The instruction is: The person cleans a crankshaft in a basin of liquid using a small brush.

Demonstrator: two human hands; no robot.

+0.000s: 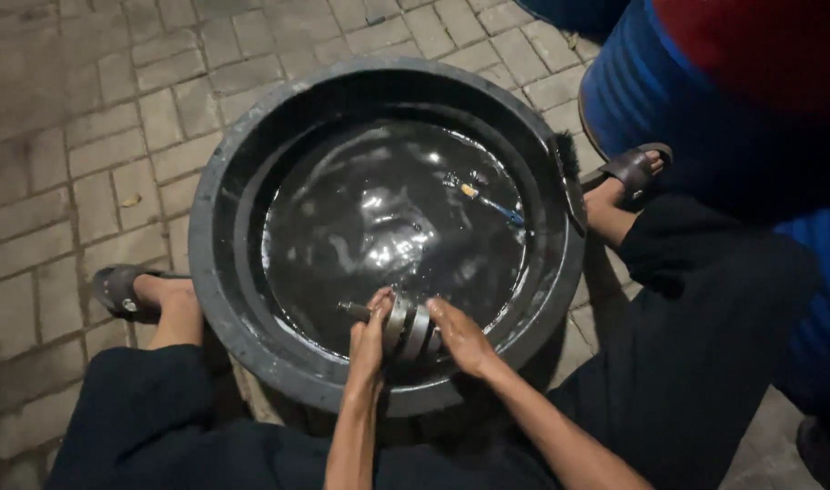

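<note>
left hand (371, 338): fingers curled, pressed shut on grey ribbed metal part (408, 328), thumb up top
right hand (460, 336): palm down, fingers wrapped over other end of same part
forearms: bare, both reaching forward, converging
legs: squatting, knees spread wide, dark trousers
feet: in sandals

Open dark liquid across the far and middle of the black basin (217, 204), small blue-handled tool (493, 204) floating far right, brush (569, 177) lying on the right rim, blue drum (705, 109) crowding the far right, bare paving (79, 127) on the left
</note>
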